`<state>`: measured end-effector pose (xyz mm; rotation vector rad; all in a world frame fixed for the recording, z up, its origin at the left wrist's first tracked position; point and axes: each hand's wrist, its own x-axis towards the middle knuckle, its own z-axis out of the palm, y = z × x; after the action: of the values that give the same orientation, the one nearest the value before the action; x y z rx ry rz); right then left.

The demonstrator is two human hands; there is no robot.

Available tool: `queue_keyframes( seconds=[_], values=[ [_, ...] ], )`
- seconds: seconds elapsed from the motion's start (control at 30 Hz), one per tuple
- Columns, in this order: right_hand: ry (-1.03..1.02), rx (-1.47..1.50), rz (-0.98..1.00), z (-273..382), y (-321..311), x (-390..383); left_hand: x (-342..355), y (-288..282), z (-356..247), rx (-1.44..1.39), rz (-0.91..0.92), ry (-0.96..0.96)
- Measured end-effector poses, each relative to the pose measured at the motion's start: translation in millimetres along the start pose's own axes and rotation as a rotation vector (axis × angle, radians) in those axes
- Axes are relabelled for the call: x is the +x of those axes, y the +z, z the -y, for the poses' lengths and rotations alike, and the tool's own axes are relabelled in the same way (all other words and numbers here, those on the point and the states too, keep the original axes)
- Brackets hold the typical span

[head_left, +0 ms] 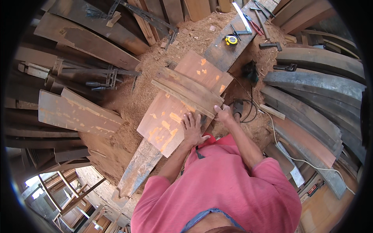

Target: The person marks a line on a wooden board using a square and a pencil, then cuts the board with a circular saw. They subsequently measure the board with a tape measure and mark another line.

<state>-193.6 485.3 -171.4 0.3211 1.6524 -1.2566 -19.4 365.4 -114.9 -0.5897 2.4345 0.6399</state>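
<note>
While plank (188, 88) crosses board (165, 112), tape measure (230, 40) lies beyond, sawdust (103, 149) around.

Pictured: one wide, patched panel (155, 118) on one long surface (139, 163), with at least one narrower board (188, 88) across it. Toward the far end are one yellow-and-black tape measure (230, 40), one metal square (242, 16) and one pair of red-handled pliers (255, 26). At right, at least three curved timbers (314, 82); the stacked boards (83, 42) at left defy a sure count.
</note>
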Motion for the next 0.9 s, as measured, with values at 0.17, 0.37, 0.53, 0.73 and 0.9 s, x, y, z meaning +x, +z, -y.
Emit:
queue_keyframes(
  seconds=[0.17, 0.37, 0.53, 0.73, 0.9],
  values=[
    [-0.034, -0.015, -0.031, 4.6, -0.6, 10.5, 6.5, 33.4, 20.5, 0.060, -0.227, 0.083],
    [-0.375, -0.075, -0.273, 8.6, -47.2, 72.9, 14.7, 37.0, 40.6, -0.007, -0.296, 0.216],
    [-0.446, 0.183, -0.228, 33.7, -39.1, 112.3, 15.2, 42.2, 42.9, -0.021, -0.372, 0.223],
    [-0.358, 0.010, -0.237, 67.2, -25.2, 110.4, 25.2, 34.9, 41.9, -0.010, -0.400, 0.179],
    [-0.427, -0.178, -0.235, 38.6, -39.9, 112.4, 31.0, 28.4, 38.6, -0.012, -0.355, 0.171]
  ],
)
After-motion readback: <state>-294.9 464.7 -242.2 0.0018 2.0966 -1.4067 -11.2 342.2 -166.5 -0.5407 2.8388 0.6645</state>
